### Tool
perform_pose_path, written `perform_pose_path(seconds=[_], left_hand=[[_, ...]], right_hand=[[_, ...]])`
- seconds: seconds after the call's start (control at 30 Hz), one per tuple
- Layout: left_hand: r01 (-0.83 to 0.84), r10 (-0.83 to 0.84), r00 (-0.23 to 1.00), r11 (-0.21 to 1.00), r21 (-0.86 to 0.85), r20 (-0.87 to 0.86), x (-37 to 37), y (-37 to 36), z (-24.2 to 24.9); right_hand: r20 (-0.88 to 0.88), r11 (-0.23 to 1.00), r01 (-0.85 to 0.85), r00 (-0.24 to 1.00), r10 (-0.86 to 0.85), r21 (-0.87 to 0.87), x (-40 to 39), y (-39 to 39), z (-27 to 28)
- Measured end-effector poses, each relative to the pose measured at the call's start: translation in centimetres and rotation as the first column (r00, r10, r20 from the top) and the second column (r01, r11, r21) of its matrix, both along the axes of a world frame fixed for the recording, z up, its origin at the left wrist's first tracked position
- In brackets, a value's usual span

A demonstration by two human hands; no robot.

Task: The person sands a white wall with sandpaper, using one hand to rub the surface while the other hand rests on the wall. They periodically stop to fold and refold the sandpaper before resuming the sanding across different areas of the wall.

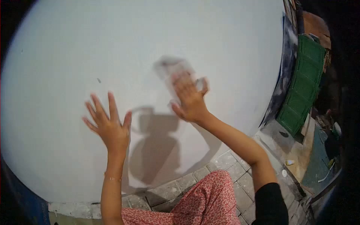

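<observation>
My left hand (pixel 112 127) lies against the white wall (pixel 67 45), fingers spread wide and holding nothing. To its right and higher up, my right hand (pixel 191 97) presses a thin, grey-white sheet (pixel 170 66), blurred by motion, to the wall's surface. Past the fingertips the sheet's darker upper edge shows, while the palm side is hidden. I cannot tell whether the sheet is paper, sandpaper or cloth. A small dark mark (pixel 99 80) is on the wall just above my left fingertips.
Grey paving blocks (pixel 163 193) run along the wall's foot, under my patterned trouser leg (pixel 210 197). At the right stands a green ribbed panel (pixel 305 78) beside the wall's dark edge. Small litter (pixel 289 162) lies on the ground there. My shadow falls on the wall.
</observation>
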State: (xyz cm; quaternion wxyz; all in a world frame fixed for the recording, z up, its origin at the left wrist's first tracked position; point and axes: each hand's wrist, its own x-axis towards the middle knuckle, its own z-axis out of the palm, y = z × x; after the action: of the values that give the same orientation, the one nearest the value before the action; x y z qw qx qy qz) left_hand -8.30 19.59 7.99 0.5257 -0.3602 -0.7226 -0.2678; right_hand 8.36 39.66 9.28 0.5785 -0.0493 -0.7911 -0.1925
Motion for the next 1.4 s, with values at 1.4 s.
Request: perform_pose_path(seconds=[1.4], left_hand=[[0.006, 0.010, 0.989, 0.994, 0.112, -0.147, -0.4, 2.7, 2.2]], right_hand=[[-0.124, 0.986, 0.161, 0.978, -0.165, -0.043, -4.0, -4.3, 0.2]])
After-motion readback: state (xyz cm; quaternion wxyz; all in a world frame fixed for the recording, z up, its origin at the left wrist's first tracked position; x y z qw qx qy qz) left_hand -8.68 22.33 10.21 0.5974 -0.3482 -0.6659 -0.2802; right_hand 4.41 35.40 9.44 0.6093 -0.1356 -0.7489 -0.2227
